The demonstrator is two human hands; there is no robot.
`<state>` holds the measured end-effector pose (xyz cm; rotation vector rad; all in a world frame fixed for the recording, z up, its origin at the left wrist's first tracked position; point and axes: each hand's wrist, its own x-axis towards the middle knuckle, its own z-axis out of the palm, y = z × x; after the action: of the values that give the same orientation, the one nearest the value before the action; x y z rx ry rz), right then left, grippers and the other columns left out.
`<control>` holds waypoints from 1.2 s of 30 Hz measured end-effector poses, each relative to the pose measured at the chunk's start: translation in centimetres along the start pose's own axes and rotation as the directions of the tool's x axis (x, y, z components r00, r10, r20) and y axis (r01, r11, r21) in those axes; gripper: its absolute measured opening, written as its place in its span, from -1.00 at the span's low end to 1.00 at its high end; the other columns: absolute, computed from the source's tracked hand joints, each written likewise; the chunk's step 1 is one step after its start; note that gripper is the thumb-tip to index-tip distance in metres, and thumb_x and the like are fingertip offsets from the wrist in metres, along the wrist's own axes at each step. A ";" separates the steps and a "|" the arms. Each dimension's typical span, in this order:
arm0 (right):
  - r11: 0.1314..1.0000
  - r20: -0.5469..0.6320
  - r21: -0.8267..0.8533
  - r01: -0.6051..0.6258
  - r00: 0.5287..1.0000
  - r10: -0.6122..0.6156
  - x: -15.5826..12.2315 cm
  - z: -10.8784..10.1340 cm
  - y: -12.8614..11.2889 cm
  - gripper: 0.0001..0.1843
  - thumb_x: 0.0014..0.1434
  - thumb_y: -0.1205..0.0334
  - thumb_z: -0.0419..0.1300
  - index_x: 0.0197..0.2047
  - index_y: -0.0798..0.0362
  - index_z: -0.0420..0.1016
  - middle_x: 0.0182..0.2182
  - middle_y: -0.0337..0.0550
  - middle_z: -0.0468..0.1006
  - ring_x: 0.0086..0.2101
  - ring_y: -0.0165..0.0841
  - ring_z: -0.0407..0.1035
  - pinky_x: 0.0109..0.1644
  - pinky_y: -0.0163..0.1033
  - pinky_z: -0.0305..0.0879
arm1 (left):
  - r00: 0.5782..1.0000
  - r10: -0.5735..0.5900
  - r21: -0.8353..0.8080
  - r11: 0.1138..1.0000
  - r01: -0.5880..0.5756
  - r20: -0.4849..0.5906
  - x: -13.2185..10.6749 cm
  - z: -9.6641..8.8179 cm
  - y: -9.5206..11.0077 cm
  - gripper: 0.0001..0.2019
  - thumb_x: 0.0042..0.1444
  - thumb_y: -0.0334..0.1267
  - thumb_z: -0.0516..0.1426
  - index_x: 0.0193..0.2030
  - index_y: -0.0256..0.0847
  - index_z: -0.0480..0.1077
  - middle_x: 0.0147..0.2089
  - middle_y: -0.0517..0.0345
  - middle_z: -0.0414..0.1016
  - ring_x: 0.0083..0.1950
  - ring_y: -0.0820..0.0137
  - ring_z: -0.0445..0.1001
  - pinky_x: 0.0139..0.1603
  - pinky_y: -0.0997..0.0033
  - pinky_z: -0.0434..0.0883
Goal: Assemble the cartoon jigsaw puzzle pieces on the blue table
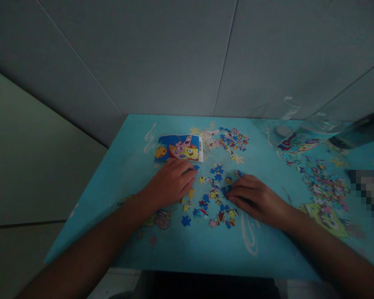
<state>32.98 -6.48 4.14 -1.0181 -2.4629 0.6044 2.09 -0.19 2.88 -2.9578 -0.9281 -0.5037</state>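
Blue and yellow puzzle pieces (214, 193) lay scattered on the turquoise worktop (124, 166) between the left hand (173, 180) and the right hand (254, 197); whether either, half-curled, grasped one could not be told.

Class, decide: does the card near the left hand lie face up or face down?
Face up: the card shows its printed cartoon side, with blue background and a yellow figure, just beyond the left hand.
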 end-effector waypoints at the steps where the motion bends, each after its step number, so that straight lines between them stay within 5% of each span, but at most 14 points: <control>1: 1.000 -0.003 -0.002 -0.003 1.000 0.003 0.0 -0.1 0.0 -0.80 0.39 0.22 0.17 -0.04 -0.03 0.62 -0.19 -0.07 0.61 -0.17 -0.22 0.48 -0.01 -0.03 0.39 | 1.000 0.001 -0.004 1.000 -0.001 0.002 0.0 0.0 0.0 -0.74 0.42 -0.25 0.03 0.09 -0.25 0.47 -0.02 -0.02 0.48 0.00 0.23 0.44 0.09 0.05 0.40; 13: 0.988 -0.042 -0.152 0.020 0.999 -0.027 -0.2 0.0 0.1 -0.81 0.38 0.24 0.18 -0.04 -0.01 0.62 -0.20 -0.07 0.63 -0.19 -0.21 0.48 -0.05 -0.04 0.34 | 1.000 0.000 0.026 1.000 0.000 -0.007 0.1 -0.3 0.0 -0.76 0.41 -0.27 0.03 0.04 -0.28 0.48 0.00 -0.01 0.48 0.02 0.22 0.43 0.06 0.11 0.37; 21: 0.956 0.015 -0.187 0.226 0.974 -0.227 -0.8 4.6 -8.2 -0.84 0.38 0.36 0.14 -0.11 0.06 0.57 -0.31 -0.13 0.57 -0.28 -0.27 0.39 -0.08 -0.09 0.29 | 0.999 0.008 0.045 0.999 -0.007 -0.037 0.3 -0.4 0.3 -0.80 0.39 -0.28 0.07 0.01 -0.25 0.48 -0.01 0.02 0.49 0.01 0.23 0.43 0.06 0.15 0.34; 26: 0.977 -0.032 -0.173 0.127 0.990 -0.135 -0.9 7.3 -11.6 -0.88 0.36 0.34 0.17 -0.16 0.05 0.55 -0.36 -0.18 0.53 -0.31 -0.26 0.37 0.01 -0.03 0.30 | 0.999 0.022 0.050 0.999 -0.020 -0.040 0.4 -0.7 0.5 -0.80 0.40 -0.28 0.05 -0.01 -0.24 0.48 -0.01 0.03 0.49 0.02 0.25 0.43 0.06 0.17 0.32; 31: 0.976 -0.051 -0.218 0.032 0.998 -0.044 1.8 7.3 -11.4 -0.81 0.37 0.30 0.18 -0.01 0.06 0.57 -0.27 -0.11 0.58 -0.28 -0.23 0.44 -0.14 -0.08 0.38 | 0.997 0.047 0.060 0.997 -0.043 -0.062 0.5 -0.7 0.9 -0.80 0.40 -0.26 0.05 -0.03 -0.25 0.48 -0.04 0.01 0.48 0.01 0.24 0.42 0.03 0.17 0.31; 36: 0.952 -0.001 -0.280 -0.121 0.992 0.126 4.2 6.9 -11.2 -0.84 0.27 0.19 0.33 -0.12 0.06 0.63 -0.29 -0.08 0.59 -0.23 -0.14 0.48 -0.09 0.02 0.44 | 0.998 0.053 0.092 0.994 -0.050 -0.034 0.7 -0.8 1.2 -0.81 0.39 -0.27 0.05 -0.09 -0.25 0.48 -0.06 0.01 0.47 0.00 0.23 0.40 0.01 0.18 0.29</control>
<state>20.46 -12.18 5.18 -1.2866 -2.5636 0.3055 3.03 -0.85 3.96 -2.8723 -0.8449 -0.4984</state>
